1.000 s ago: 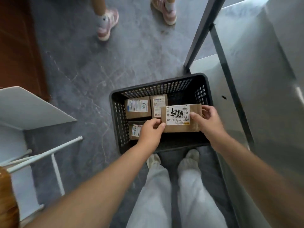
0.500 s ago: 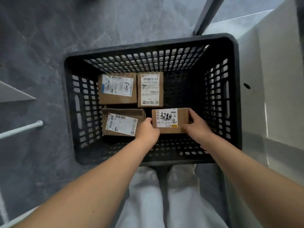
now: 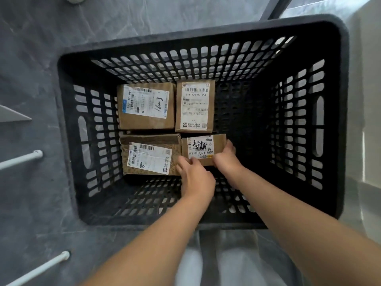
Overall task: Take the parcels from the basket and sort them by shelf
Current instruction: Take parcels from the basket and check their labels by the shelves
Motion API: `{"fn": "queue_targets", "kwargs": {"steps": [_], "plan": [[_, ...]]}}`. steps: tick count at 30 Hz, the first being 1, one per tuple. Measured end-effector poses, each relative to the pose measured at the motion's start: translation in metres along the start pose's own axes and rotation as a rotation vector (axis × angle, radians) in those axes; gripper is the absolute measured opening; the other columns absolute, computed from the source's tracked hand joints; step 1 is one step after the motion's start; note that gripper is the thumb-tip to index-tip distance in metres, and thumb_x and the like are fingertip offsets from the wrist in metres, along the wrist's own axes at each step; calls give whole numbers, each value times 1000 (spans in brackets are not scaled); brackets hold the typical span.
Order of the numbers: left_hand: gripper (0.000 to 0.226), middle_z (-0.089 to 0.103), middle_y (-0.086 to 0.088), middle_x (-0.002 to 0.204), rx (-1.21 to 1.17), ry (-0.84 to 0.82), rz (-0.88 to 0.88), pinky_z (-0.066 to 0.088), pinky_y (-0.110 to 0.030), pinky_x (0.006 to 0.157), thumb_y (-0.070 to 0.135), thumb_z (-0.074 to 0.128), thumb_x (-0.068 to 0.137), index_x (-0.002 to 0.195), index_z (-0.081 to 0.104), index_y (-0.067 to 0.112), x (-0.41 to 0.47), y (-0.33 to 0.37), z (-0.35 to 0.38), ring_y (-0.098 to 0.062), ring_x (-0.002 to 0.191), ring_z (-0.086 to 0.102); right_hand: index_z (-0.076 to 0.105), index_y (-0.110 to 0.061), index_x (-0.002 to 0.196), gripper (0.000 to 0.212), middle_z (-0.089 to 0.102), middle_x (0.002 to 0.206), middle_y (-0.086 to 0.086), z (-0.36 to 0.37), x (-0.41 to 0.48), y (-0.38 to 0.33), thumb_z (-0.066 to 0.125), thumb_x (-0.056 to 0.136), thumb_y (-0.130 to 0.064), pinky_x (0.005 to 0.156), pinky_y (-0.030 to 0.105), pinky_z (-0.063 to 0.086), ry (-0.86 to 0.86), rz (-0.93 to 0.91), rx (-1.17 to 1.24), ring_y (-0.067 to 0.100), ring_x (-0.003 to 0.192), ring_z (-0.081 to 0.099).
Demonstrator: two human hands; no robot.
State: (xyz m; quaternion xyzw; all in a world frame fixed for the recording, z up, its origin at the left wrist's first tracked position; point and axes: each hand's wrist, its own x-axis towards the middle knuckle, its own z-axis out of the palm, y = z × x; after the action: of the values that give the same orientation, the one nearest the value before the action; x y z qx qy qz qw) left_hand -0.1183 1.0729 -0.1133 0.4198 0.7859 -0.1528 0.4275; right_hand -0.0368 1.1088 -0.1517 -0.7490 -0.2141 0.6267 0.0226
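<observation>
A black slotted plastic basket [image 3: 185,37] stands on the grey floor below me. Three labelled brown parcels lie on its bottom: one at the back left [image 3: 145,106], one upright beside it [image 3: 194,106], and one at the front left [image 3: 149,156]. A smaller parcel with handwritten black characters [image 3: 203,147] rests against the front-left one. My right hand [image 3: 226,159] grips its right end. My left hand [image 3: 195,176] has its fingers on the parcel's near left corner. The right half of the basket bottom is bare.
White rack rods [image 3: 20,158] stick out at the left, low over the floor. A pale grey shelf panel [image 3: 367,100] stands close along the basket's right side, with a dark metal post [image 3: 274,7] behind. My legs in light trousers [image 3: 206,261] are at the basket's near edge.
The handwritten parcel has gone from above the basket rim down to the basket bottom, both hands with it. My view has dropped much closer to the basket.
</observation>
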Motion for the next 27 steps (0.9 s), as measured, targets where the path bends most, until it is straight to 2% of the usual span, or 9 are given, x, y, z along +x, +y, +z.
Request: {"fn": "queue_targets", "kwargs": {"steps": [3, 7, 9, 12, 14, 17, 21, 24, 27], "plan": [[43, 25, -6, 139, -109, -66, -41, 40, -32, 95, 17, 53, 94, 131, 44, -2, 6, 6, -1, -26, 120, 43, 10, -8, 154, 77, 18, 155, 13, 7, -1, 3, 55, 91, -6, 116, 35, 27, -13, 40, -4, 28, 140, 31], [52, 27, -7, 146, -129, -114, -31, 40, -32, 101, 15, 51, 95, 143, 38, 2, 6, 4, -9, -26, 125, 47, -20, -5, 152, 100, 10, 162, 16, 3, -4, 1, 60, 92, -11, 120, 37, 20, -113, 113, -147, 30, 146, 22], [59, 28, -10, 153, -89, -168, 33, 33, -32, 109, 12, 50, 95, 150, 30, 6, -1, 2, -18, -28, 135, 40, -20, 1, 150, 97, 10, 162, 20, -2, -14, -7, 58, 94, -15, 120, 38, 20, -78, 123, -274, 32, 147, 20], [45, 40, -9, 149, -48, -167, 130, 36, -33, 106, 9, 46, 95, 139, 44, 6, -17, 2, -44, -27, 130, 45, -12, 2, 152, 90, 8, 161, 21, -6, -41, -23, 55, 95, -14, 120, 42, 21, 28, 7, -379, 33, 148, 16], [42, 42, -6, 149, -30, -117, 201, 36, -33, 106, 10, 42, 98, 140, 45, 7, -32, 8, -72, -24, 131, 45, -7, -3, 155, 89, 5, 163, 17, -10, -67, -41, 57, 94, -13, 120, 43, 21, 63, -69, -420, 30, 149, 12], [46, 33, -3, 157, -14, 14, 310, 24, -34, 119, 15, 36, 102, 148, 36, 12, -59, 29, -128, -18, 144, 29, -2, -12, 156, 88, 0, 164, 12, -21, -119, -85, 58, 93, -20, 120, 48, 21, 100, -148, -405, 27, 151, 7], [50, 19, 1, 162, -34, 181, 437, 10, -33, 124, 16, 31, 104, 153, 25, 13, -112, 74, -227, -12, 150, 10, 4, -12, 157, 75, 3, 164, 9, -59, -208, -162, 48, 98, -23, 121, 45, 17, 158, -428, -412, 22, 151, 3], [52, 12, -1, 164, -28, 307, 547, 2, -29, 123, 14, 27, 105, 156, 17, 11, -165, 113, -320, -12, 151, 4, 7, -8, 156, 69, 9, 164, 9, -102, -290, -236, 45, 99, -15, 121, 40, 19, 252, -631, -483, 22, 151, 10], [52, 13, -2, 164, -39, 506, 666, 0, -26, 120, 13, 30, 104, 155, 19, 11, -237, 150, -419, -12, 151, 5, 7, -11, 157, 70, 9, 164, 5, -143, -393, -319, 44, 98, -16, 118, 38, 24, 353, -809, -490, 21, 149, 17]]}}
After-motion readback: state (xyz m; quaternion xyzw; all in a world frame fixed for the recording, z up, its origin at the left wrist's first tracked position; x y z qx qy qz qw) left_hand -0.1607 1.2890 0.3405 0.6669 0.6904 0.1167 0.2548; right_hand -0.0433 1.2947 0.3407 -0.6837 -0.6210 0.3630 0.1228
